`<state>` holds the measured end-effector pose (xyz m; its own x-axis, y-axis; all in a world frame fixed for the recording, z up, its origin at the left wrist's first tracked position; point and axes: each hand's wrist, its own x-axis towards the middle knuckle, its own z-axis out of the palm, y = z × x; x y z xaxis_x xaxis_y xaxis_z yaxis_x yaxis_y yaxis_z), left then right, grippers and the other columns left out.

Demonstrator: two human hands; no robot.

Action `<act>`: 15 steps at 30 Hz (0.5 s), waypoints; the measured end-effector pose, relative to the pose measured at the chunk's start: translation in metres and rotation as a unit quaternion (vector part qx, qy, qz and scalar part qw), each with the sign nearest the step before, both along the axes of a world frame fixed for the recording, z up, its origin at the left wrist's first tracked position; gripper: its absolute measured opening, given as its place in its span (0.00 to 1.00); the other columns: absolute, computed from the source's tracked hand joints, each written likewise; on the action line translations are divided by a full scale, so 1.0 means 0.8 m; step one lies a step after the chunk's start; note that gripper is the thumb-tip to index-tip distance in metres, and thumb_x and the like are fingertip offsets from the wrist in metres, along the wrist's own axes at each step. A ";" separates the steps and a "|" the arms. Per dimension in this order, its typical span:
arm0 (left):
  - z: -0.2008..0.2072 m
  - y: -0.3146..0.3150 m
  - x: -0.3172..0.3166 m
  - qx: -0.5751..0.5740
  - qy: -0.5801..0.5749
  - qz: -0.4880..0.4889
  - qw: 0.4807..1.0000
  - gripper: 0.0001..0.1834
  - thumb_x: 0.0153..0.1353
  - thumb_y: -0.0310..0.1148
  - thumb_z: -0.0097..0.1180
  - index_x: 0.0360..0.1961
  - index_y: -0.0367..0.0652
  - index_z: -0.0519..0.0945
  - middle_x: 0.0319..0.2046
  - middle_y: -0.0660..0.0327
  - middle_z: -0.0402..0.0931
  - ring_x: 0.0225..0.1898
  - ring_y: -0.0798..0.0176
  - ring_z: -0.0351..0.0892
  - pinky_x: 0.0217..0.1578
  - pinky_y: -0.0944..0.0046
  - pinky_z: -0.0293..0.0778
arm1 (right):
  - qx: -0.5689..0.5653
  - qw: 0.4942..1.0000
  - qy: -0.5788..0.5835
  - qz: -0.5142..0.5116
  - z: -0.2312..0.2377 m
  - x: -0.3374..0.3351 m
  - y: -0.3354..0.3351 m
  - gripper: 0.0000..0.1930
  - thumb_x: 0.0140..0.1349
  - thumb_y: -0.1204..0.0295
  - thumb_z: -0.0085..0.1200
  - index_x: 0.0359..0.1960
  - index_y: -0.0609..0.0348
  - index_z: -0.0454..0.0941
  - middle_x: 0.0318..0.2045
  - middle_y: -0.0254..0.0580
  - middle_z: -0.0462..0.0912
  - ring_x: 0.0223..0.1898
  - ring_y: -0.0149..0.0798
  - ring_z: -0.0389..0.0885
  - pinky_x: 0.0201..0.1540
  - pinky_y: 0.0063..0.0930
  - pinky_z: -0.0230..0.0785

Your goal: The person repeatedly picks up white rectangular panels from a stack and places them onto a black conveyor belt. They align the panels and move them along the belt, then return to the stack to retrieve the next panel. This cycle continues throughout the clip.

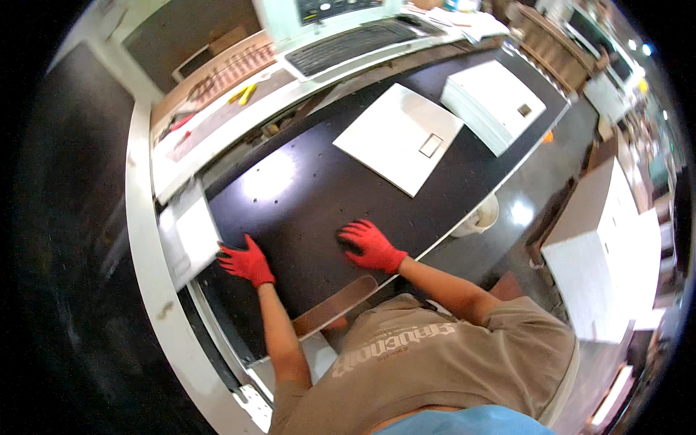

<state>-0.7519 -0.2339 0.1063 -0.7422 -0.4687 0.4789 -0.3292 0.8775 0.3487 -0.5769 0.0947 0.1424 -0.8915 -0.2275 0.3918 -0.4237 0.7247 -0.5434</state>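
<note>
Red work gloves with black palms cover both hands. My left hand (248,262) has its fingers spread, with the tips at the edge of a white panel (187,230) on the left; I cannot tell whether they touch it. Over the dark tabletop (304,210), my right hand (371,246) is slightly blurred, its fingers loosely bent and apart, and nothing shows in it. Beyond it lies a flat white square panel (395,138) with a small rectangular cutout. A stack of similar white panels (493,105) stands farther right.
A keyboard (351,47) rests on a raised shelf along the far side. Yellow-handled pliers (245,94) lie at the shelf's left part. A brown strip (337,304) projects at the near edge. To the right are a white bucket (478,217) and large white stacks (605,254).
</note>
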 end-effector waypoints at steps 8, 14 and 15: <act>0.025 0.200 0.050 -0.029 -0.116 -0.355 0.927 0.56 0.57 0.62 0.66 0.78 0.45 0.55 0.73 0.36 0.60 0.74 0.34 0.57 0.74 0.35 0.49 | 0.069 0.897 0.055 -0.434 0.018 -0.056 0.262 0.36 0.59 0.53 0.66 0.67 0.53 0.72 0.63 0.50 0.76 0.64 0.54 0.72 0.67 0.52 0.60; 0.039 0.353 0.080 -0.038 -0.131 -0.438 0.889 0.57 0.58 0.63 0.64 0.80 0.48 0.52 0.74 0.38 0.60 0.75 0.34 0.56 0.74 0.33 0.46 | 0.161 0.888 -0.101 -0.418 0.000 -0.101 0.373 0.42 0.58 0.38 0.59 0.70 0.49 0.71 0.72 0.53 0.67 0.74 0.62 0.58 0.71 0.72 0.48; 0.038 0.378 0.083 -0.028 -0.130 -0.467 0.874 0.56 0.58 0.63 0.64 0.80 0.50 0.53 0.74 0.37 0.59 0.75 0.33 0.55 0.74 0.33 0.46 | 0.151 0.896 -0.090 -0.408 -0.001 -0.105 0.376 0.41 0.57 0.38 0.61 0.68 0.48 0.73 0.69 0.53 0.69 0.73 0.63 0.59 0.71 0.72 0.47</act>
